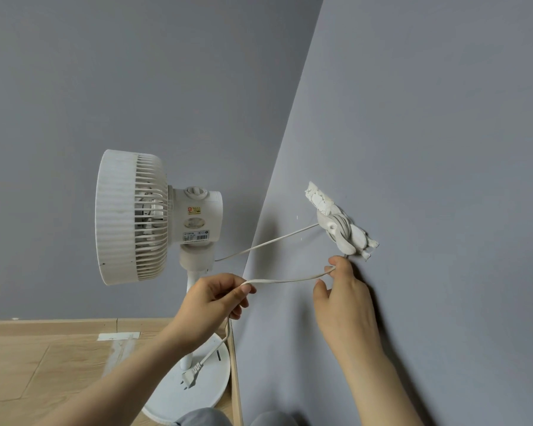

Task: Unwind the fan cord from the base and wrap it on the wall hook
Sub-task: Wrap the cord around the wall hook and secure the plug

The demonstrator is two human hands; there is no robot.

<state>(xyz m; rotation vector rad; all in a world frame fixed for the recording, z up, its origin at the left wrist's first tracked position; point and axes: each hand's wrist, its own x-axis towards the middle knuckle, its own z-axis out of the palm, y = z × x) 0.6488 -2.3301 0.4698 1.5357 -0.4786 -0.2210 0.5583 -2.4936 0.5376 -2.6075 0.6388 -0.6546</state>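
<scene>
Holding the white cord [285, 280] in both hands, a person stands close to a grey wall corner; head view only. Left hand [211, 298] is curled closed around the cord near the fan pole, thumb and forefinger pinching it where it bends. Right hand [345, 295] sits just below the wall hook [340, 232], fingertips pinched narrow on the cord, thumb spread away from the other fingers. Between the two hands the cord runs in a shallow sagging line. From the left hand it drops down, and the plug [191, 375] dangles over the round base [210, 392] of the fan; whether the plug touches the base cannot be told. Several turns of cord are already wound around the hook on the right wall, with rough white filler or adhesive above and below it. Another stretch of cord goes taut from the hook leftward to the back of the fan neck. White fan [133, 218] stands upright on its pole in the corner, grille facing left, sticker labels on the motor housing. No cord is seen wound on the base. Wood-look floor [28, 364] lies at lower left, with a pale tape patch on it near the far wall. Grey fabric, probably the person's knees, shows at the bottom edge.
</scene>
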